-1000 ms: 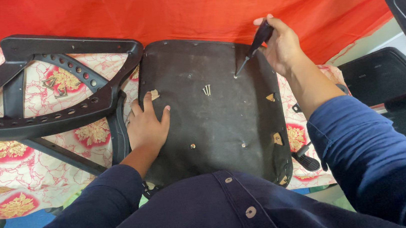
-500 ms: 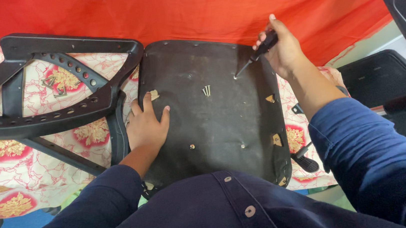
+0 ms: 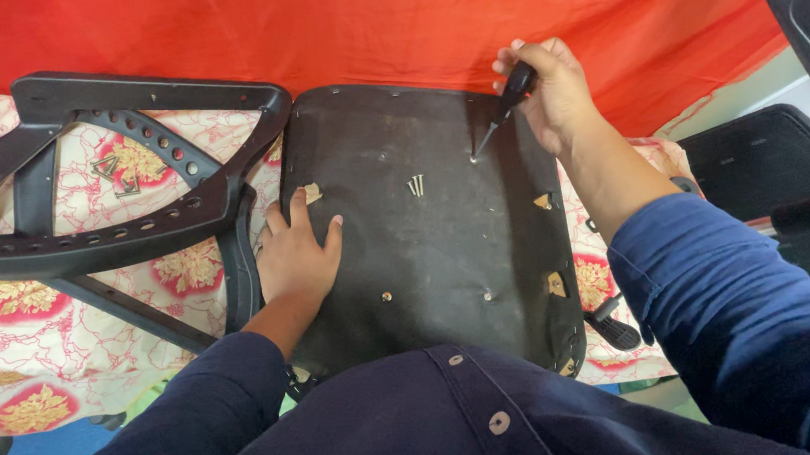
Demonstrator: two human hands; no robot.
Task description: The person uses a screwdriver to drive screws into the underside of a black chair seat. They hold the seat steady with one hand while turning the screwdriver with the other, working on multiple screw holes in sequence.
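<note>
Red cloth (image 3: 323,15) fills the top of the frame, and below it a floral sheet (image 3: 26,348) covers the surface you are working on. At the centre lies the seat panel (image 3: 437,244), a dark, scuffed board turned underside up, reaching from just under the red cloth down to your dark blue shirt (image 3: 426,426) at the bottom edge. Your right hand (image 3: 556,91), upper right of centre, is closed around the black handle of a screwdriver (image 3: 508,106); the shaft slants down and left, and its tip meets the panel near the top right corner. Your left hand (image 3: 297,254) lies flat and open on the panel's left edge, fingers spread, holding nothing, pressing on the board. A few loose screws (image 3: 416,186) rest together on the panel between your two hands, nearer the top. More screws sit fixed in the board lower down, and small tan tabs show along its right edge. Left of the panel, a black chair frame (image 3: 119,177) with a row of holes lies across the sheet, its rim touching the panel's upper left corner. At the far right, black chair parts (image 3: 790,167) stand apart from the panel.
</note>
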